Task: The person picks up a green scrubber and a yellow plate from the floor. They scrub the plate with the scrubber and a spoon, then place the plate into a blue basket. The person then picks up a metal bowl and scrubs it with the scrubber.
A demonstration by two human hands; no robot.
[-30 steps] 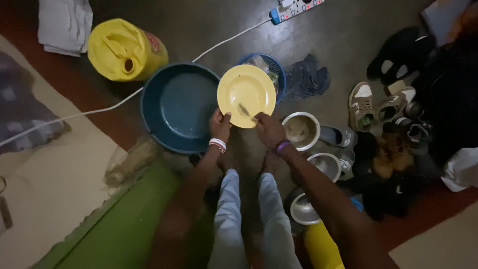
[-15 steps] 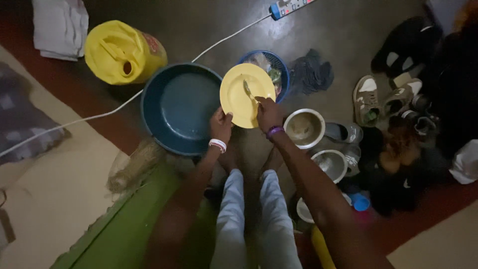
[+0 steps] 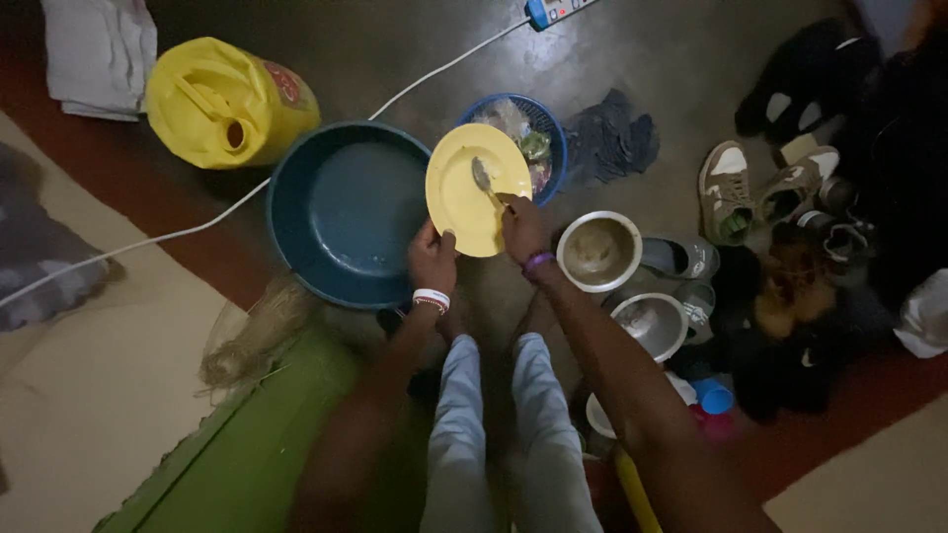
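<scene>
Left hand (image 3: 433, 259) grips the near rim of a yellow plate (image 3: 464, 202), thumb on the upper face and fingers curled under — clamped on it, holding it tilted above the floor. The right hand (image 3: 521, 229) is closed around the handle of a spoon (image 3: 483, 179), whose bowl rests against the inner face of the plate, toward its far edge. A white band circles the left wrist and a purple one the right.

Taking the plate as the landmark: just to its left sits a large dark blue basin (image 3: 346, 212), the plate's edge overlapping the basin's rim in this view. Directly beyond the plate is a small blue basket (image 3: 556, 138) with scraps inside, partly hidden by the plate. Beyond and to the left of the basin lies a yellow jerrycan (image 3: 222, 102) on its side, with a white cable (image 3: 197, 229) running across the dark floor past it. To the right of the plate stands a white-rimmed metal bowl (image 3: 598, 251), and nearer the person another metal bowl (image 3: 650, 325). A dark cloth (image 3: 612, 138) lies beyond and right of the plate, and farther right a cluster of shoes (image 3: 760, 192). The person's legs in pale trousers (image 3: 494, 434) extend below the plate, beside a green mat (image 3: 257, 444).
</scene>
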